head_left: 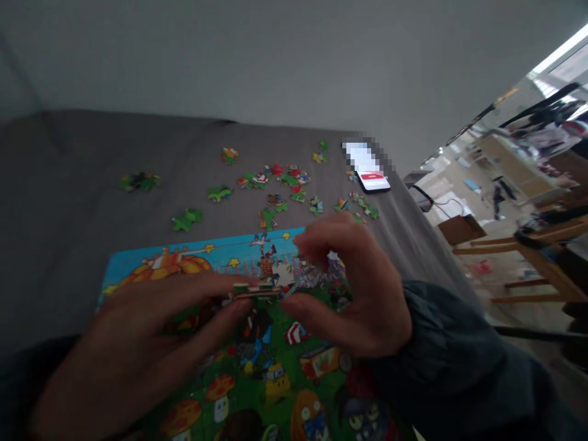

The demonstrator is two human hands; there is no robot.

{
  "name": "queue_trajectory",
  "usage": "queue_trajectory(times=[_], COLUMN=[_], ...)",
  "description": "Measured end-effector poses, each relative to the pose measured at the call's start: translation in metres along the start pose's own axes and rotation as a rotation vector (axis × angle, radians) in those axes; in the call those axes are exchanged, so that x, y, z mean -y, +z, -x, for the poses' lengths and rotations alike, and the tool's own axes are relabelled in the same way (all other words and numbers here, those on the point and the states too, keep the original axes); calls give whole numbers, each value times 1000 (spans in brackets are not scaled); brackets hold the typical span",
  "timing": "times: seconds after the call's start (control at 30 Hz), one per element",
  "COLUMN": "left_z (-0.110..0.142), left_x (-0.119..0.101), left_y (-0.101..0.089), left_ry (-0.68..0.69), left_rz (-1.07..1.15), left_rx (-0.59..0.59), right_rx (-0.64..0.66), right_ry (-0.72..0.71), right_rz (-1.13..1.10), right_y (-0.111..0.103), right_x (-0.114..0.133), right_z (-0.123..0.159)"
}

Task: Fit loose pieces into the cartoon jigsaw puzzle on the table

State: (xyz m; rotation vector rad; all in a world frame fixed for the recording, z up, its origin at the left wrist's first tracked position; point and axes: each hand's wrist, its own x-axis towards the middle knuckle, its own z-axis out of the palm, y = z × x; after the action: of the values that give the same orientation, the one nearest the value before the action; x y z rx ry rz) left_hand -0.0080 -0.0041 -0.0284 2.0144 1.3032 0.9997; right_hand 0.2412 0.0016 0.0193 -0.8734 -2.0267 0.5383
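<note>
My left hand [133, 343] lies low over a colourful jigsaw puzzle [174, 257], its fingertips pressing on a small jigsaw piece [255, 291] seen nearly edge-on. My right hand [358, 288] curves over the puzzle, thumb and forefinger apart, with the thumb close to that piece's right end. Whether it grips the piece is hard to tell. The puzzle shows a blue sky, green ground and cartoon figures, and my hands hide its middle. Several loose jigsaw pieces [275, 184] are scattered beyond its far edge.
The puzzle and pieces rest on a grey fabric surface [92, 159]. A smartphone [372, 180] lies near its far right edge, where it drops off. Past that edge are a cardboard box [462, 229] and a wooden chair [528, 263] on the floor.
</note>
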Motion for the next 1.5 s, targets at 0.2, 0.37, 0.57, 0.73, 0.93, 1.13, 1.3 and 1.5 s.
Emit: queue_trajectory(times=[0.2,0.37,0.57,0.73,0.93,1.13,1.3,1.5], left_z=[-17,-13,-31,-53,-51,-58,-73,-78], left_x=[-23,-30,0,50,45,57,90,106], left_y=[-4,1,-23,-51,-36,-50,-78,-81], left_ry=[25,-54,84,-213,-118,-166,-362,-348], left_rz=[88,251,61,-625,-632,-658,-701,-658], left_rx=[3,-44,177,80,354,259,-23,-32], right_rx=[243,156,78,49,45,56,72,77], right_ry=[168,282,360,349,307,293,305,357], right_rz=[-280,-382,-372,-341,-305,-307,-308,-328], right_y=[16,28,31,31,32,30,30,25], right_x=[-13,-10,-6,-6,-6,-8,-8,-12], right_z=[-11,-8,-9,-8,-6,-5,-4,-8])
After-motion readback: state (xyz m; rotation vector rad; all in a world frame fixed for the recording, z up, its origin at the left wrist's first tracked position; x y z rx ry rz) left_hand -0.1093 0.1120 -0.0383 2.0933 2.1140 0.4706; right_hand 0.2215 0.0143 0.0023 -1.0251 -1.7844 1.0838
